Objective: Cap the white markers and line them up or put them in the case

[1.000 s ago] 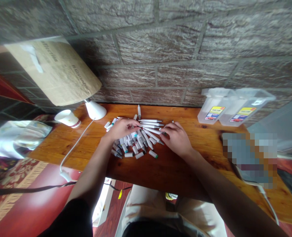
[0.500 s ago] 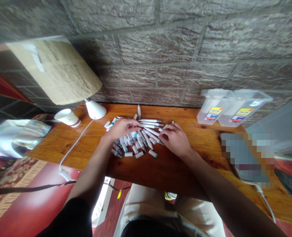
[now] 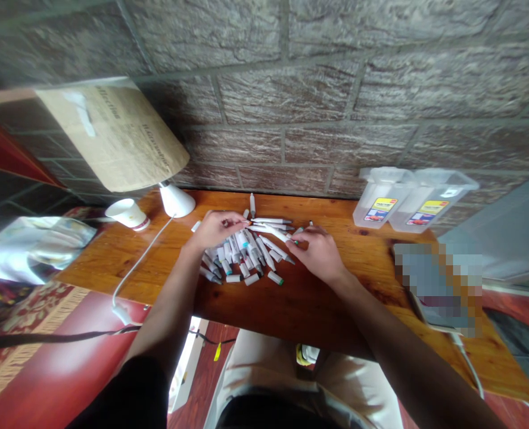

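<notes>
On the wooden table lies a heap of white markers [image 3: 252, 253], several uncapped with grey ends, among loose white caps. A white marker [image 3: 277, 233] is pinched in my right hand [image 3: 319, 253], slanting up and left above the others. The fingertips of my left hand [image 3: 220, 230] are pressed together at the heap's far left side; what they hold, if anything, is too small to make out. Two uncapped markers [image 3: 271, 221] lie side by side between my hands. One more marker [image 3: 252, 204] points toward the wall, and a green-ended cap [image 3: 275, 278] rests at the near edge of the heap.
A lamp [image 3: 177, 201] with a paper shade and a paper cup [image 3: 128, 214] stand at the left, the lamp's cord crossing the table. Two clear plastic containers [image 3: 378, 202] are by the brick wall at the right. A blurred-out device [image 3: 438, 292] with a cable lies nearer.
My right hand has lifted a white marker from the heap, raising its far end toward my left hand. My left hand stays nearly in place, fingertips together. The view has shifted slightly.
</notes>
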{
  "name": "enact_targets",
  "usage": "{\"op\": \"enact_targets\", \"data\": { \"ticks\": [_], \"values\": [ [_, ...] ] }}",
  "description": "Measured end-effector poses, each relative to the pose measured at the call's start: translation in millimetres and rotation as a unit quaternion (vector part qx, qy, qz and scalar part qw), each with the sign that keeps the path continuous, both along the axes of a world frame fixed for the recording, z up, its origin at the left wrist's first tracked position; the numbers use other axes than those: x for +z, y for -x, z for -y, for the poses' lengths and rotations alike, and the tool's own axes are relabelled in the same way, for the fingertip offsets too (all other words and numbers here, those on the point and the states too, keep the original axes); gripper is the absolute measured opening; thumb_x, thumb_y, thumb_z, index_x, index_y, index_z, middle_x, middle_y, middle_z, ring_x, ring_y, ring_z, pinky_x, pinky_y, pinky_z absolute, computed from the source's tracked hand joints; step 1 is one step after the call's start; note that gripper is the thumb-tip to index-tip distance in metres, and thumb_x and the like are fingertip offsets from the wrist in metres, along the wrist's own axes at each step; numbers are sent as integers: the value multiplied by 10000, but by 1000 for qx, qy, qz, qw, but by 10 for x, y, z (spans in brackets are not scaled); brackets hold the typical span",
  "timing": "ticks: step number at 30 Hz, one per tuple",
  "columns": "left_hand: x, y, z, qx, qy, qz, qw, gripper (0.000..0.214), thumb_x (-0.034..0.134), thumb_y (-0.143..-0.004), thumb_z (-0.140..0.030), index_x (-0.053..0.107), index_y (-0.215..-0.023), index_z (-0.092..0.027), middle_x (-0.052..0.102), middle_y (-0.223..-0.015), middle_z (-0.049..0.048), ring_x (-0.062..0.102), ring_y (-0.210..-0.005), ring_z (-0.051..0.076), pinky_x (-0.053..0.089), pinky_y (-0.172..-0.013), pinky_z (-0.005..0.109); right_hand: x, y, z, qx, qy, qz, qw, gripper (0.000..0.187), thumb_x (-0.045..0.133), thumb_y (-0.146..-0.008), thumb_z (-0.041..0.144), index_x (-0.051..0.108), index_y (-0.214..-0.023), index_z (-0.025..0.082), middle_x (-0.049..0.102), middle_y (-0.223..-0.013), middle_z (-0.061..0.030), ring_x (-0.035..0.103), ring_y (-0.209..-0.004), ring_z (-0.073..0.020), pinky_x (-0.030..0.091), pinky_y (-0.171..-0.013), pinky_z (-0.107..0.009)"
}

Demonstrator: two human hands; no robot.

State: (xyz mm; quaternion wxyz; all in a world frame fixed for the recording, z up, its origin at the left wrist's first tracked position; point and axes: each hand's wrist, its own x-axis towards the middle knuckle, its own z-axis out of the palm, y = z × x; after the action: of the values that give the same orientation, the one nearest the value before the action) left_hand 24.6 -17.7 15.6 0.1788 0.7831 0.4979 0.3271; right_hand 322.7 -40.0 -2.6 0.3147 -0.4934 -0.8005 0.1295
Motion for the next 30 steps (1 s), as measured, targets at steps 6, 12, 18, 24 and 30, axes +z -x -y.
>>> {"op": "enact_targets", "data": {
  "ticks": [6,12,18,24,30],
  "values": [
    [222,315,488,234,-16,-69,970,519,529,-925,-585,603,-630,-164,588,-567,-3,483,-543,104,352,-548,233,185,-382,-92,-105,134,-56,984,260,667,-886,449,817,-923,240,811,-889,-37,740,-783,-208,535,-739,-291],
    [168,550,1229,343,242,-175,890,690,414,-916,-702,610,-487,-197,655,-541,68,620,-574,211,443,-634,318,158,-749,-259,-192,127,16,973,298,658,-859,465,823,-918,223,815,-909,-71,753,-817,-256,533,-725,-321],
    [-23,496,1244,295,309,-88,900,660,441,-889,-741,704,-600,-209,729,-622,83,678,-608,234,494,-617,311,91,-794,-295,-204,145,76,965,229,701,-809,413,805,-886,225,798,-873,-82,736,-807,-283,519,-705,-351],
    [-115,446,1073,269,306,-24,913,671,474,-866,-756,697,-626,-170,725,-619,97,624,-517,188,491,-568,284,83,-759,-259,-84,193,55,976,236,675,-850,394,760,-868,175,778,-822,-94,714,-776,-255,492,-737,-345],
    [-104,440,1042,254,315,-7,914,596,507,-861,-713,673,-619,-194,723,-623,92,629,-518,200,502,-568,293,47,-756,-254,-27,214,36,976,307,696,-816,494,756,-933,217,791,-897,-55,727,-791,-220,510,-703,-296]
  ]
}}
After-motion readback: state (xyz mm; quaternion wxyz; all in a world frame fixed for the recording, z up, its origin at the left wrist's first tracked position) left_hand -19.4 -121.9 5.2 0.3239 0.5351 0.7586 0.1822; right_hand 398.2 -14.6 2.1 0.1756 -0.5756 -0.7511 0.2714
